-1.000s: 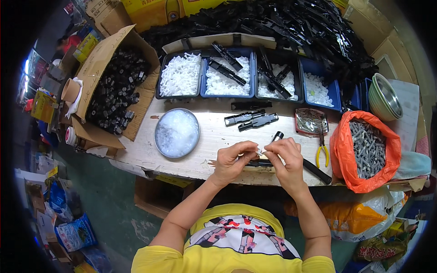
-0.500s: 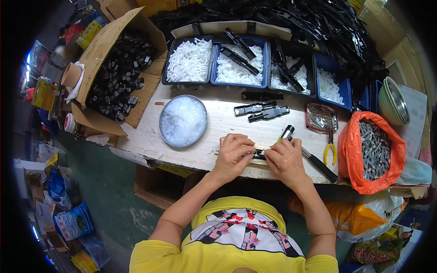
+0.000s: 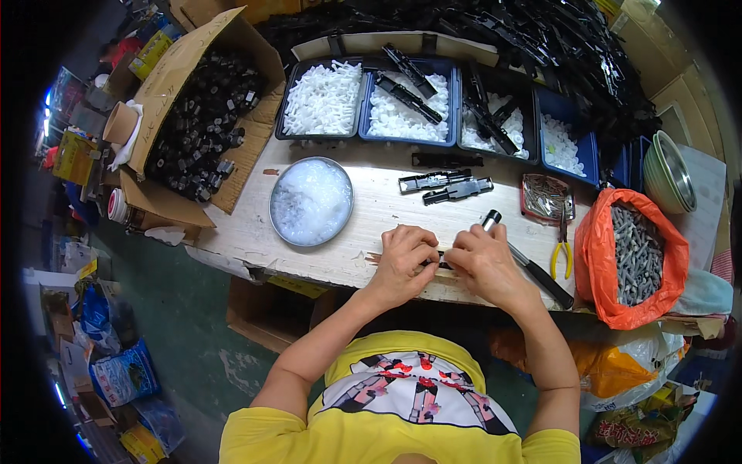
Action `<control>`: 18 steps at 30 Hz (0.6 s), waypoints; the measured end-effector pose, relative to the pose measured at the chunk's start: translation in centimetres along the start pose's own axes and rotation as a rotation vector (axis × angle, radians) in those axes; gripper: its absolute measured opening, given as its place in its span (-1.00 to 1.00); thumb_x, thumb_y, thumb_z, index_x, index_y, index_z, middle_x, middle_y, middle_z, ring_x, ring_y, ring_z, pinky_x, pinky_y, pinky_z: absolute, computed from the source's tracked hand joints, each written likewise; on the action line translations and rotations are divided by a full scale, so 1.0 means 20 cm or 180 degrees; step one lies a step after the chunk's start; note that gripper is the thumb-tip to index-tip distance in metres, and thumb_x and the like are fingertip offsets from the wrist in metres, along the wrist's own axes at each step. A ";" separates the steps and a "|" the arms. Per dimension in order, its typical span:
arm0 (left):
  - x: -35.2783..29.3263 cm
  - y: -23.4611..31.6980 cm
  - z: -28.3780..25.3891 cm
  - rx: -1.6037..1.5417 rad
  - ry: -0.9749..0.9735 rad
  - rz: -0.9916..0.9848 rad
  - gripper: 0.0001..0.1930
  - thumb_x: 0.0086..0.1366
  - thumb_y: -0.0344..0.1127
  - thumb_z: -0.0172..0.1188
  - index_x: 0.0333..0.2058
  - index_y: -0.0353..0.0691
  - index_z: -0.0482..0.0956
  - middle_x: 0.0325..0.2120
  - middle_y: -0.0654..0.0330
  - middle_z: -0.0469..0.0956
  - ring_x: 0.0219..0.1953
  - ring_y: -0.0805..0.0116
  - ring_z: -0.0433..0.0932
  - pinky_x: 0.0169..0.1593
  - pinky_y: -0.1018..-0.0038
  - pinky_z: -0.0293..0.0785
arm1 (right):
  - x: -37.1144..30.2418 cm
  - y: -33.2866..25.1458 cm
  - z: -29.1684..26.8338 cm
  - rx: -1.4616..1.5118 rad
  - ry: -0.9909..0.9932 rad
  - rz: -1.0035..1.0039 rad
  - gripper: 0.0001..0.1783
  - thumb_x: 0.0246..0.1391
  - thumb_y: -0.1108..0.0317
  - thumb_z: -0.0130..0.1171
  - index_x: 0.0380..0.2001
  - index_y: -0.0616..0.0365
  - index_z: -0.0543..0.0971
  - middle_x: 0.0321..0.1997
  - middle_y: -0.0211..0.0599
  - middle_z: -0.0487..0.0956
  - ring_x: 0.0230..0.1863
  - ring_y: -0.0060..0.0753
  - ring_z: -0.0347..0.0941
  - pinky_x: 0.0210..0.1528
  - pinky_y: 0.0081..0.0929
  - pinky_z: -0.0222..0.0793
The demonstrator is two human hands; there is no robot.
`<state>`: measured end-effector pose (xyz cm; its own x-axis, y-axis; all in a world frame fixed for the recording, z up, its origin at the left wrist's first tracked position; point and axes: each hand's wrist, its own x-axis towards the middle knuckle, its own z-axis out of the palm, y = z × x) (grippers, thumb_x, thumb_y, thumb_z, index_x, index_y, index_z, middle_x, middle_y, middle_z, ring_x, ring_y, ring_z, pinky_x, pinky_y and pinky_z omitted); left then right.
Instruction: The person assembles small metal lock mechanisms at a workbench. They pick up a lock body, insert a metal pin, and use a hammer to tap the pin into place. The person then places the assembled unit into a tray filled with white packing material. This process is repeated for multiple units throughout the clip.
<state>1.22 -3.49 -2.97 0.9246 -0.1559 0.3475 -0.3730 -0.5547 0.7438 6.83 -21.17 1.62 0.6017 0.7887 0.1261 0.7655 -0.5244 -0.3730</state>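
Close to the bench's front edge, my left hand [image 3: 406, 264] and my right hand [image 3: 490, 264] are closed with their fingertips nearly together. Between them they grip a small black plastic part [image 3: 443, 261], most of it hidden by the fingers. Just behind and right of my right hand lies a hammer [image 3: 541, 280] with a black grip and shiny head. Farther back, several long black plastic assemblies [image 3: 457, 190] rest on the white bench top. A round metal dish [image 3: 273, 224] of white, glistening material stands left of my left hand.
Along the back stand bins [image 3: 407, 142] of white plastic pieces, with a black heap [image 3: 533, 39] behind. A cardboard box [image 3: 246, 170] of black parts is at left. Yellow-handled pliers [image 3: 562, 259], a small red-edged tray [image 3: 547, 197] and an orange bag [image 3: 595, 267] of grey pieces stand right.
My right hand has turned, its fingers shifting left over the part. My left hand has moved slightly right. Less of the black part shows between them.
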 end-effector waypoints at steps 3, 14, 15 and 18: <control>0.02 0.03 0.01 0.0133 0.0012 -0.0113 -0.88 -0.08 -0.43 0.21 -0.48 -0.18 0.50 -0.33 0.25 0.42 -0.18 0.29 0.32 -0.10 0.37 0.08 | -0.09 0.07 -0.08 -0.0049 0.0393 0.0389 -0.82 -0.20 0.44 0.19 -0.41 0.02 0.53 -0.45 -0.42 0.39 -0.27 -0.38 0.31 -0.19 -0.37 0.04; 0.03 0.05 -0.01 0.0948 -0.0332 0.0193 -0.81 -0.09 -0.36 0.26 -0.42 -0.12 0.54 -0.33 0.28 0.39 -0.19 0.29 0.30 -0.13 0.27 0.07 | -0.86 0.57 -0.52 -0.1138 0.1824 0.2393 -0.83 -0.07 0.48 0.09 -0.33 0.20 0.54 -0.34 -0.17 0.46 -0.26 -0.15 0.40 -0.24 -0.32 0.29; 0.02 0.04 0.00 0.0997 -0.0291 0.0287 -0.81 -0.08 -0.36 0.25 -0.40 -0.11 0.54 -0.32 0.27 0.39 -0.18 0.28 0.30 -0.13 0.27 0.07 | -0.99 0.66 -0.54 -0.1252 0.1612 0.2785 -0.78 -0.05 0.44 0.09 -0.26 0.16 0.53 -0.27 -0.18 0.46 -0.20 -0.13 0.39 -0.18 -0.24 0.28; 0.00 0.04 0.01 0.1102 -0.0175 0.0501 -0.79 -0.06 -0.34 0.24 -0.36 -0.10 0.53 -0.29 0.25 0.40 -0.16 0.26 0.31 -0.11 0.26 0.07 | -1.08 0.71 -0.54 -0.2027 0.0544 0.3847 -0.64 -0.03 0.34 0.09 -0.09 0.07 0.45 -0.09 -0.20 0.39 -0.03 -0.10 0.31 -0.07 0.01 0.19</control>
<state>0.97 -4.06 -2.56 0.8643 -0.2996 0.4040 -0.4715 -0.7622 0.4435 7.16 -49.09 3.50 0.9464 -0.2832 0.1552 -0.3055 -0.9411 0.1453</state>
